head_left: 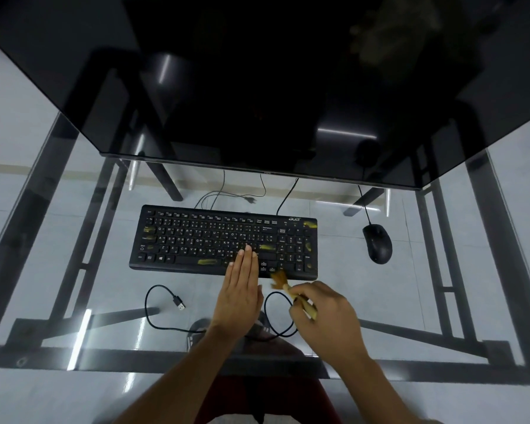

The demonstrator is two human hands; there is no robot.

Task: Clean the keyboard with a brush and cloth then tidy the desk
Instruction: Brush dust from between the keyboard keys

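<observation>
A black keyboard (196, 237) with yellowish smears on several keys lies on the glass desk (380, 301). My left hand (240, 289) lies flat with straight fingers, its fingertips resting on the keys near the keyboard's lower middle. My right hand (325, 313) grips a small brush (283, 284) with tan bristles; the bristles are blurred and sit at the keyboard's front edge, below the arrow keys. No cloth is visible.
A black mouse (377, 243) sits right of the keyboard, its cord running back under the large dark monitor (257, 87). A loose black USB cable (166, 307) curls on the glass in front of the keyboard, passing under my hands.
</observation>
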